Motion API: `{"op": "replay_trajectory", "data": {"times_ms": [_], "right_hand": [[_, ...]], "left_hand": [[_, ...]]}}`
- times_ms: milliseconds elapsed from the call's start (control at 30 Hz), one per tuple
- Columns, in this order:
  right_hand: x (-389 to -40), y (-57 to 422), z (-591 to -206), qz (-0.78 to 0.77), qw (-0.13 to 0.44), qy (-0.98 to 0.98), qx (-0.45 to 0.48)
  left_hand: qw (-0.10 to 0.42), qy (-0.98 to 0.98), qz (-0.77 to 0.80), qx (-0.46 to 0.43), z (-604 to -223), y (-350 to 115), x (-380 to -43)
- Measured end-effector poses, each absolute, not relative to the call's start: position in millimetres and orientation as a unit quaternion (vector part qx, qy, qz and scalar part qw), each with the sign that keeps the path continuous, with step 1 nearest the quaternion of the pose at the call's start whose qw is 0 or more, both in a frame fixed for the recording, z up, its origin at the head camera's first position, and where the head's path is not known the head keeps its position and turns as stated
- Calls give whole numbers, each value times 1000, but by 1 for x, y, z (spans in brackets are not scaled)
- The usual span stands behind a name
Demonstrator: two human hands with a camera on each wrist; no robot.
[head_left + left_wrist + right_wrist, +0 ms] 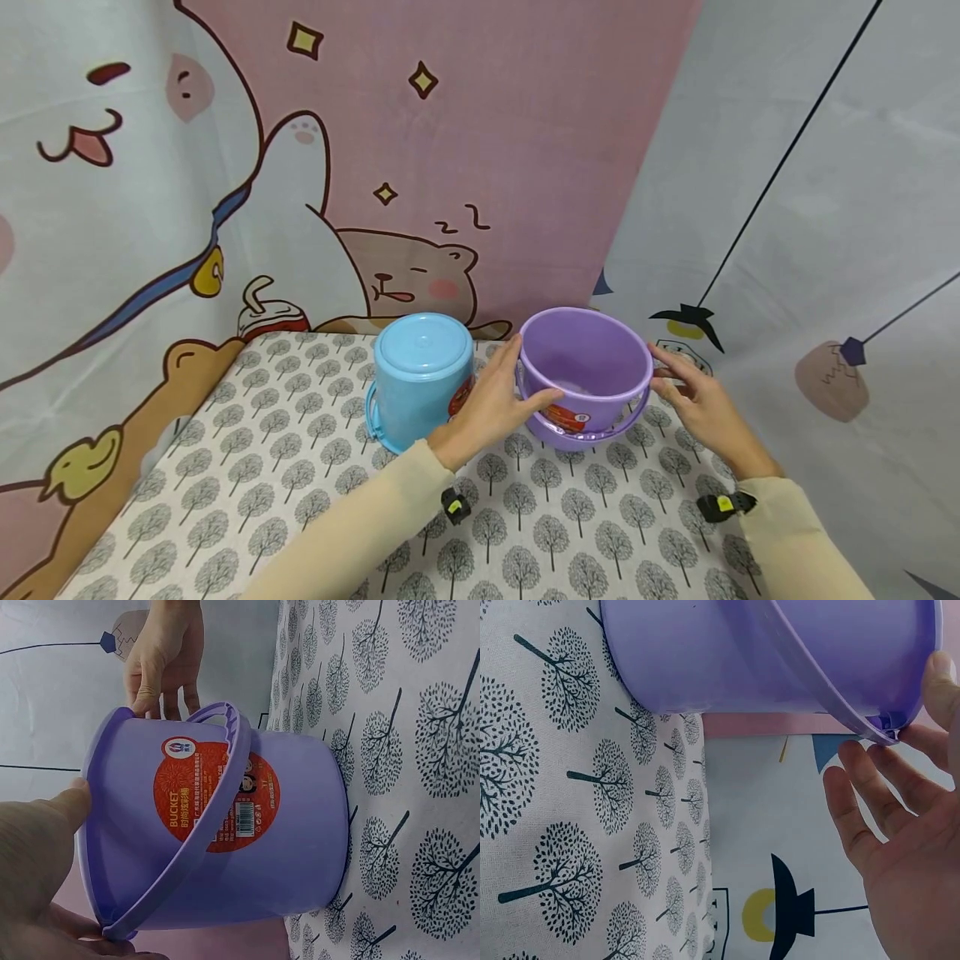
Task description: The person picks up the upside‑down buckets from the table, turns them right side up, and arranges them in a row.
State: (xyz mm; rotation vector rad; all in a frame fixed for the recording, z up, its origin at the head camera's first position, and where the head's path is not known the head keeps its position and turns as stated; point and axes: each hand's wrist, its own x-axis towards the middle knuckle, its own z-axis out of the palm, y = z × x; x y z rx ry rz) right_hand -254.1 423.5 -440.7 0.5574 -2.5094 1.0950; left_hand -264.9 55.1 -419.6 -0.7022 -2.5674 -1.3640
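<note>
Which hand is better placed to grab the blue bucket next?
Likely the left hand: it's nearer the blue bucket, while the right hand is across the purple bucket.

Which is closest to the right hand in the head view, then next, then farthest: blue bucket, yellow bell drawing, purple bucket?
1. Purple bucket, touching the right hand.
2. Blue bucket, left of the purple one.
3. Yellow bell drawing, farther left, on the wall.

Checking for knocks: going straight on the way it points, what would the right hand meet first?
Likely the purple bucket, at its rim, which the right hand seems to touch; depth is unclear.
</note>
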Motion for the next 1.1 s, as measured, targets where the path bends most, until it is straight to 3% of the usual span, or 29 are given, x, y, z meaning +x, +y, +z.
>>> {"op": "replay_trajectory", "data": {"times_ms": [333,600,867,1100], "right_hand": [[-245,416,-437,365,218,-889,170],[-228,399,-426,362,256,-883,152],[-212,366,-425,311,354,-854,220],[-203,336,-424,318,378,-826,272]], "left_hand": [[70,-860,-451,-230,-419,47,-255],[97,-865,-422,-252,-415,37,-243],[132,-857,-409,-284,-411,18,-229],[194,-846,-387,-312,-412,-8,-225]]}}
